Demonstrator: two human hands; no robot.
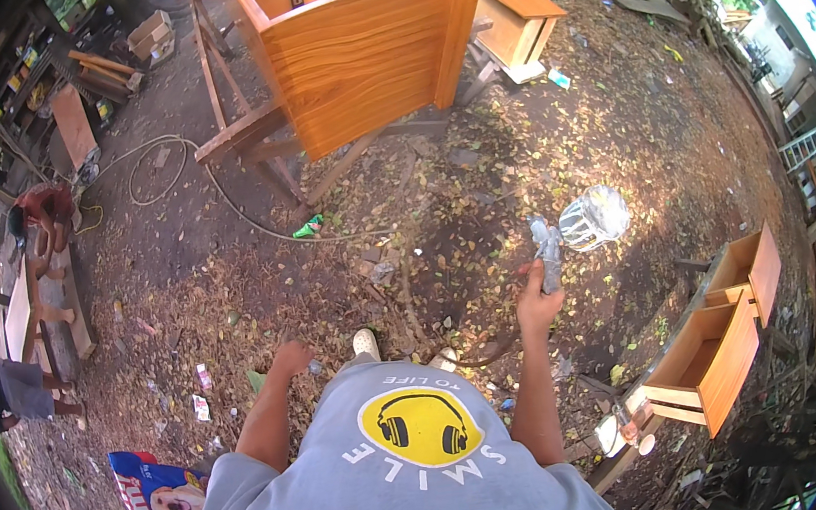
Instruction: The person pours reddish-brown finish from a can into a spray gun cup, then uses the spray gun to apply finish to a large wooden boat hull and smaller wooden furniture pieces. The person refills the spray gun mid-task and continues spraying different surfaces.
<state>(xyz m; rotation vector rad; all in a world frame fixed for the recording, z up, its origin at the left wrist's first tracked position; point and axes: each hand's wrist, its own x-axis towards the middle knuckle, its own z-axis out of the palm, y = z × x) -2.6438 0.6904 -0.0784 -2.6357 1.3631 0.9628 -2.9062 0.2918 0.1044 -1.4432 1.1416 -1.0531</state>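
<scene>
My right hand (538, 306) is wrapped around a grey spray gun (549, 257), held out in front of me with a hose running down behind the wrist. Just beyond its tip stands a paint-smeared, whitish bucket (593, 219) on the ground. My left hand (291, 358) hangs low at my side, its fingers curled in with nothing visible in them. Ahead of me a varnished orange-brown wooden cabinet (376, 62) rests on rough wooden trestles (248, 132).
Two wooden drawers (702, 362) sit on a plank at the right. Another wooden piece (517, 21) stands behind the cabinet. A hose (254, 230) crosses the leaf-strewn ground past a green bottle (308, 227). Two people (46, 211) bend over boards at the left. A blue bag (160, 505) lies near me.
</scene>
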